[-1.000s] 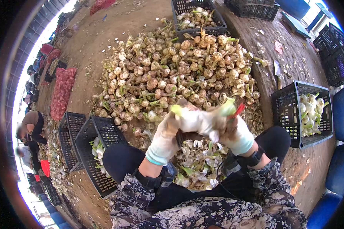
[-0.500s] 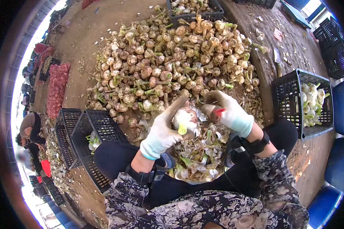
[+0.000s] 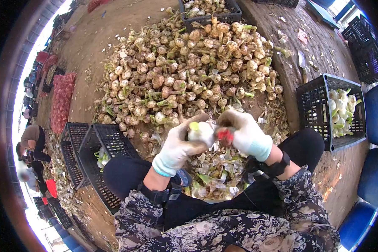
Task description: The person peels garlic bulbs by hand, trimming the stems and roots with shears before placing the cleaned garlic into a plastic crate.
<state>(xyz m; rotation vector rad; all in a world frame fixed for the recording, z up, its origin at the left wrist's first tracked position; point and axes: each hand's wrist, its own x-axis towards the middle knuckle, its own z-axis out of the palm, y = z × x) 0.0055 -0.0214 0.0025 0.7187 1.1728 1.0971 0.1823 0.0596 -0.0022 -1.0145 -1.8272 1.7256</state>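
Note:
My left hand [image 3: 172, 147], in a white and pale-blue glove, has its fingers wrapped round a garlic bulb [image 3: 201, 133]. The bulb looks mostly white, with its cut green stem end at the upper left. Against the bulb's right side, my gloved right hand [image 3: 250, 134] closes on a small red-handled tool [image 3: 225, 136]; its working end is blurred and hidden. Loose skins and leaf scraps [image 3: 216, 178] lie below both hands. Beyond them spreads a large heap of unpeeled garlic [image 3: 168, 80].
A black crate [image 3: 315, 113] with white trimmed garlic stands at right, and another crate [image 3: 113, 140] by my left knee. A flat blade [image 3: 302, 59] lies at upper right. A garlic crate [image 3: 214, 17] sits behind the heap. Another person [image 3: 31, 143] crouches far left.
The bulb has turned, so its green stem end points up and left, and more white shows. My right hand has come left with the red-handled tool, up to the bulb.

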